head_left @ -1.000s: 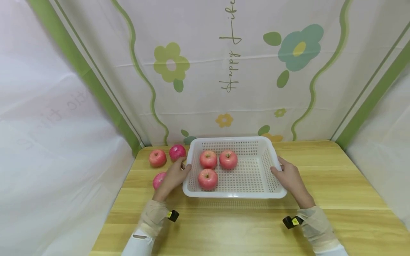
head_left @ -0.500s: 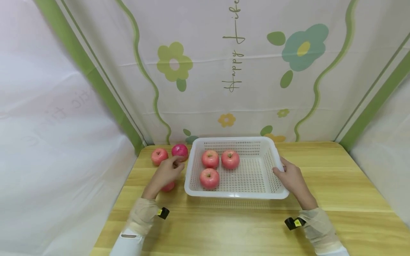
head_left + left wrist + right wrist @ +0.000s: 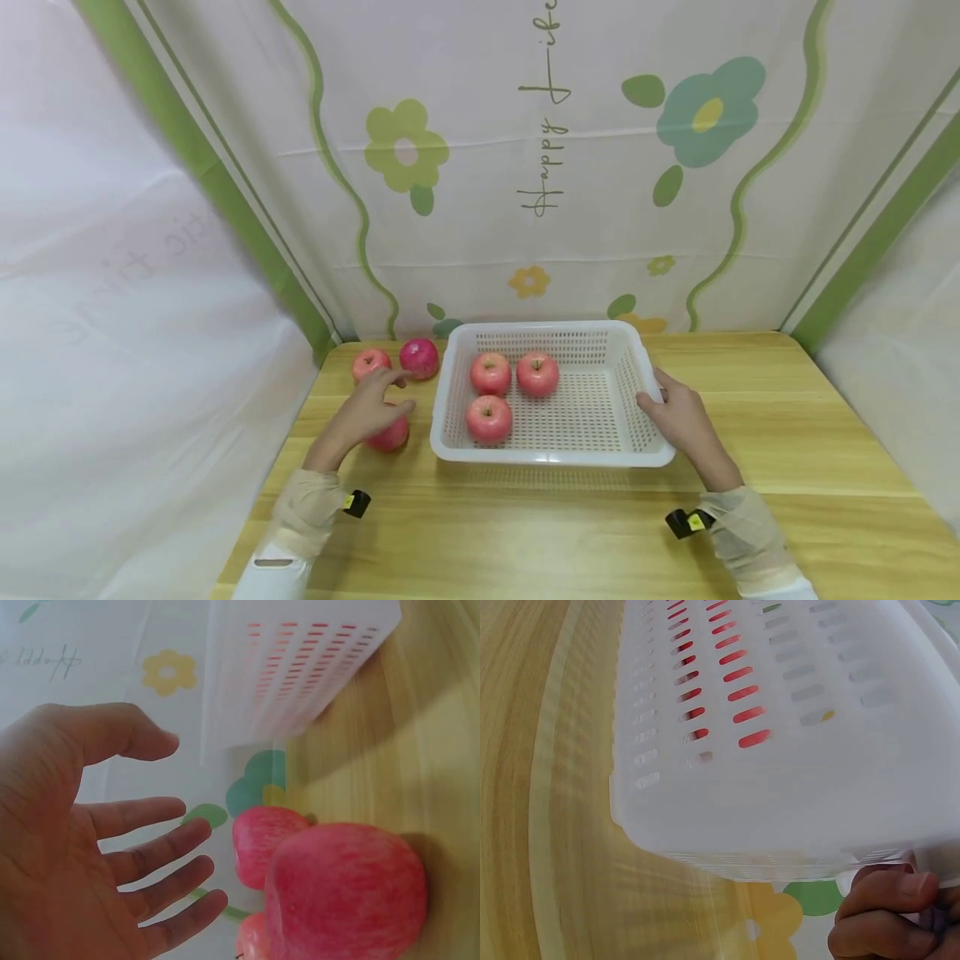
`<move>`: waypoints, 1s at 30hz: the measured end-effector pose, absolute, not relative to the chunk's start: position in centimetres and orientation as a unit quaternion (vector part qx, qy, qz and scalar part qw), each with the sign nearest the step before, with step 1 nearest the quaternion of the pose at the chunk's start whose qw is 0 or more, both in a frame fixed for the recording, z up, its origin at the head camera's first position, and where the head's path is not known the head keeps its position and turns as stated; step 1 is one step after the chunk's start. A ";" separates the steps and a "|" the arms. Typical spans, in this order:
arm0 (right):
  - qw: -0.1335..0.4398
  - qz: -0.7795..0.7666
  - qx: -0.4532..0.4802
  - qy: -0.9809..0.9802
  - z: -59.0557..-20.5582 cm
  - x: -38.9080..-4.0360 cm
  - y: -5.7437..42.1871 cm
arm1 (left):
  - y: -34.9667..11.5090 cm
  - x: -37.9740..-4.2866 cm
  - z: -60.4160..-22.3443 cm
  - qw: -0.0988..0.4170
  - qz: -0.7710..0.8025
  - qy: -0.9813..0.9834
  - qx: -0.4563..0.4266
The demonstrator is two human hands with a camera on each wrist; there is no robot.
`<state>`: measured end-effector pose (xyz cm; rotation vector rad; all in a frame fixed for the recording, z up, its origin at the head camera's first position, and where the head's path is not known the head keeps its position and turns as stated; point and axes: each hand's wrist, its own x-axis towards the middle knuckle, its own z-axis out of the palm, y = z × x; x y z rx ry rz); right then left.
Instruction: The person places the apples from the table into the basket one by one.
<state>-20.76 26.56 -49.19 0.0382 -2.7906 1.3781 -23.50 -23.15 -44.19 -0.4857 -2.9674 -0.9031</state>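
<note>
My left hand (image 3: 366, 408) is over the table's left side, fingers spread, holding nothing. Below it in the head view is a pinkish-red apple (image 3: 388, 437), partly covered by the hand; in the left wrist view that apple (image 3: 346, 892) appears large, beside the fingers. Farther back are a red apple (image 3: 371, 362) and a deep pink apple (image 3: 419, 357). My right hand (image 3: 682, 419) grips the right rim of a white perforated plastic basket (image 3: 551, 457), thumb over the edge and fingers curled beneath it. Inside, on the left, sit three red apples (image 3: 489, 419).
The wooden table (image 3: 540, 542) carries everything. Behind it hangs a white curtain (image 3: 465, 250) printed with flowers, and similar white fabric closes both sides. A small black camera (image 3: 357, 502) is strapped at the left wrist and another (image 3: 686, 522) at the right.
My left hand has let go of the basket's left rim and moved left, its fingers opening over the near apple. My right hand keeps its grip on the basket, which stays in place.
</note>
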 end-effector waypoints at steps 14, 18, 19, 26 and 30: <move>0.010 0.448 0.009 -0.894 -49.1 -20.6 26.5 | -24.8 -22.8 -45.0 -0.044 -0.222 -0.959 -0.171; 0.012 0.447 0.009 -0.894 -49.1 -20.6 26.5 | -25.0 -22.6 -45.1 -0.060 -0.209 -0.962 -0.166; 0.012 0.447 0.009 -0.894 -49.1 -20.6 26.5 | -25.0 -22.5 -45.1 -0.065 -0.208 -0.962 -0.164; 0.013 0.445 0.007 -0.896 -49.1 -20.6 26.5 | -25.0 -22.0 -45.0 -0.095 -0.214 -0.960 -0.153; 0.012 0.447 0.009 -0.894 -49.0 -20.5 26.5 | -25.0 -21.9 -45.0 -0.101 -0.211 -0.961 -0.149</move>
